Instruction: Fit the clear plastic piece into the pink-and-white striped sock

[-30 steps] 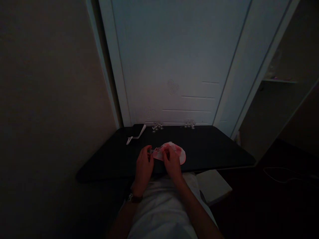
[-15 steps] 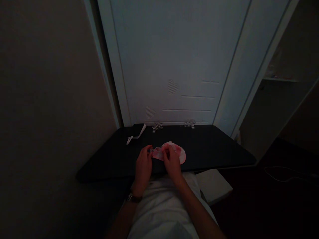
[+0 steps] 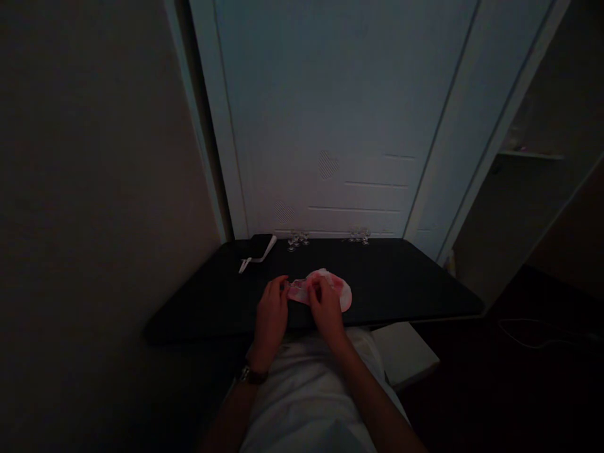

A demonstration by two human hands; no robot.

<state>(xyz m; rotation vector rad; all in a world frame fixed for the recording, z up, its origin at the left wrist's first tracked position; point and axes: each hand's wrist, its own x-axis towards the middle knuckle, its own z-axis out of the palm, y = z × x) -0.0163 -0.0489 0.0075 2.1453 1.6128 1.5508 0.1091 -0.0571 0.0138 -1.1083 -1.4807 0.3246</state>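
Note:
A pink and white piece, soft-looking like cloth (image 3: 345, 296), lies over the black table near its front edge. My left hand (image 3: 272, 311) is at its left end, thumb and fingers closed round a small clear part there that is too dim to make out well. With thumb and fingertips pinched, my right hand (image 3: 325, 308) grips the middle of the pink and white cloth. The cloth's rounded right end spreads out beyond my right hand.
On the black table (image 3: 396, 277), a dark object with a white stand (image 3: 264, 250) sits at the back left. Two groups of small clear items (image 3: 298, 239) (image 3: 359, 236) stand along the white panel (image 3: 340, 113). A white box (image 3: 406, 353) is below the front edge.
The clear strands between my hands now look slacker and closer to the cloth. Both hands have barely moved.

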